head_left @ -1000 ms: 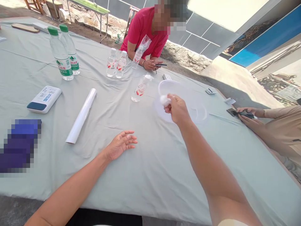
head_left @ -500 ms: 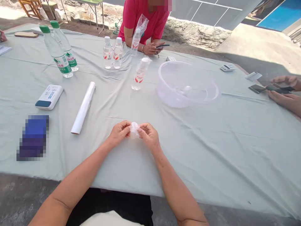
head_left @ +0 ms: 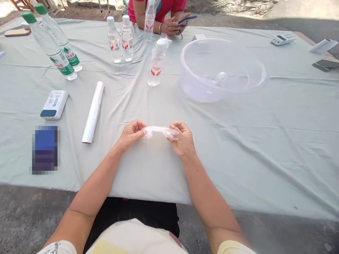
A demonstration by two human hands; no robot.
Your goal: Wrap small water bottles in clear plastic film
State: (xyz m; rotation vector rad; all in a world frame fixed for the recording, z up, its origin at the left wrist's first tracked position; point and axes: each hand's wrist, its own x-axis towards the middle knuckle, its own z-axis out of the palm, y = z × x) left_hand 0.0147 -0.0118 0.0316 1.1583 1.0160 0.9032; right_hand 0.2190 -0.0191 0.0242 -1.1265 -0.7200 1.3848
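A bunched strip of clear plastic film (head_left: pixel 159 129) is stretched between my two hands, a little above the cloth-covered table (head_left: pixel 148 176). My left hand (head_left: pixel 132 133) pinches one end of it between thumb and fingers. The other end is gripped by my right hand (head_left: pixel 182 137), its fingers curled. Left of my hands lies a white roll (head_left: pixel 92 113) that looks like plastic wrap. Beyond them stands a water bottle (head_left: pixel 156 65) with clear film over its cap.
A large clear plastic basin (head_left: pixel 196 88) sits to the right, with something clear inside. Green-capped bottles (head_left: pixel 57 58) and white-capped bottles (head_left: pixel 115 44) stand at the back left. A white box-like device (head_left: pixel 54 104) lies left. Across the table a person in red (head_left: pixel 137 12) holds a phone.
My hands have moved apart, drawing the crumpled film out into a wider strip. The view has tilted down. The co-worker's hands at the right are no longer in view.
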